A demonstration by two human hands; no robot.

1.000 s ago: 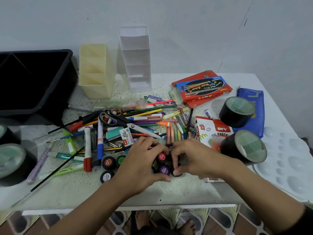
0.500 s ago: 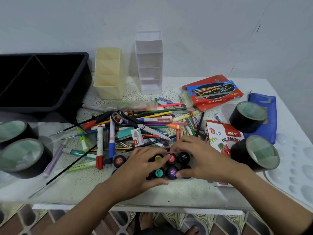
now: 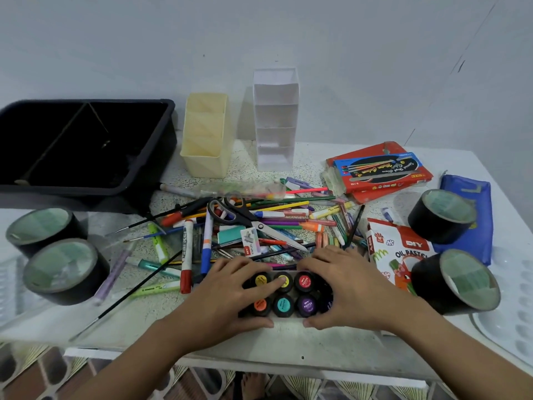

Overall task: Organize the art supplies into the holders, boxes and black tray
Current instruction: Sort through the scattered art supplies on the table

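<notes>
poster paint pots: two rows at the near edge of the table, just in front of the pen pile.
left hand: I see it cupped round their left side, one fingertip on the yellow lid.
right hand: cupped round their right side, gripping.
black tray: far left, well apart.

A white speckled table stands against the wall. At its back left sits a black tray, with a cream holder and a taller white holder to its right. The middle carries a loose heap of pens, pencils, markers and brushes, with scissors on top. Small paint pots stand in two rows at the front. Two tape rolls stand at the left and two more at the right, near red boxes, a pastel box, a blue pouch and a white palette.
</notes>
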